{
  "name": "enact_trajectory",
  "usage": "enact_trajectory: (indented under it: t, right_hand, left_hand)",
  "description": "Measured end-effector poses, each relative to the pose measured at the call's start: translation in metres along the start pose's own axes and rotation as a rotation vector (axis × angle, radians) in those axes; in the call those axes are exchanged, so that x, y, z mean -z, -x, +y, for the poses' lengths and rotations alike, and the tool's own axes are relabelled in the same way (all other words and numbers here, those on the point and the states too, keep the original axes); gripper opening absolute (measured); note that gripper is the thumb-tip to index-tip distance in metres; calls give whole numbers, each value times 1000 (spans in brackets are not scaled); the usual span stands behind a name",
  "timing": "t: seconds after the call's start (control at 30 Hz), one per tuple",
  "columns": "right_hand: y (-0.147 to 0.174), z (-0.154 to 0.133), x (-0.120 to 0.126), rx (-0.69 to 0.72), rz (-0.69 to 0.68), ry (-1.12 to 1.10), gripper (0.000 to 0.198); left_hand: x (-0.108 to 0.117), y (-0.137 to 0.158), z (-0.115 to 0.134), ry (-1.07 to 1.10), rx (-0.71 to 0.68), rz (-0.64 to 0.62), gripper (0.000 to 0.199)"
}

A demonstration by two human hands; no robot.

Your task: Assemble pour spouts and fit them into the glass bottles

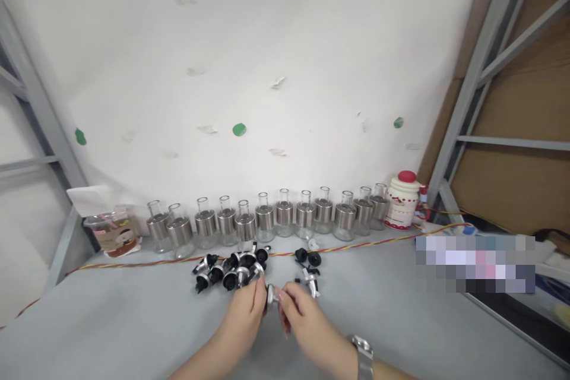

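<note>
My left hand (247, 304) is closed around a silver-and-black pourer top (271, 295), much of which the fingers hide. From the other side, my right hand (299, 309) pinches its small silver end between thumb and fingers. Just beyond my left hand lies a heap of similar silver-and-black pourer tops (217, 273), several of them overlapping. Past my right hand are loose small parts: black round caps (314, 259) and a silver spout piece (308, 276).
A row of several glass bottles (264, 218) with steel sleeves and open necks lines the wall. A plastic cup (116, 236) stands left, a white jar with a red lid (400, 202) right. A red-yellow twisted cord (338, 249) crosses the grey table (111, 320).
</note>
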State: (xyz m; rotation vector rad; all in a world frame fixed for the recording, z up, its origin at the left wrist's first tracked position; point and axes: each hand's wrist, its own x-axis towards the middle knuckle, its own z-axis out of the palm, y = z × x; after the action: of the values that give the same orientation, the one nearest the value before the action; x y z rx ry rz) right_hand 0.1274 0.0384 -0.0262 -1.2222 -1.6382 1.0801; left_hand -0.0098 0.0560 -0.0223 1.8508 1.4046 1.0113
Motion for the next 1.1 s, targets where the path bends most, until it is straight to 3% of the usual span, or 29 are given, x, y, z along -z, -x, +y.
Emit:
enact_trajectory:
  t: [0.17, 0.27, 0.33, 0.4, 0.53, 0.6, 0.7, 0.8, 0.93, 1.0, 1.1]
  right_hand:
    - [9, -6, 10, 400, 36, 541, 17]
    - [9, -6, 11, 581, 23, 784, 18]
    - [8, -6, 12, 645, 28, 846, 20]
    - [6, -7, 16, 590, 33, 732, 20]
    - [-5, -6, 31, 245, 56, 288, 26]
    - [-15, -1, 40, 168, 110, 246, 26]
    - [-28, 12, 50, 200, 226, 362, 22]
    - [-36, 25, 54, 228, 274, 395, 21]
    - [-33, 23, 54, 270, 320, 395, 33]
    - [-26, 13, 52, 338, 254, 383, 36]
    - [-11, -3, 46, 399, -14, 333, 39]
  left_hand:
    - [0, -2, 2, 170, 221, -86, 38]
    - [-3, -3, 2, 260, 379, -159, 44]
    - [0, -6, 1, 301, 419, -139, 44]
    - [7, -9, -1, 327, 411, -56, 44]
    - [26, -14, -4, 357, 327, 161, 42]
    - [29, -12, -4, 353, 279, 217, 42]
    - [20, -7, -2, 363, 228, 167, 41]
    - [6, -3, -1, 412, 299, 14, 44]
    - [-6, -1, -2, 436, 325, -72, 48]
    - [-8, -2, -3, 436, 314, -85, 50]
    - [-10, -2, -5, 426, 293, -114, 53]
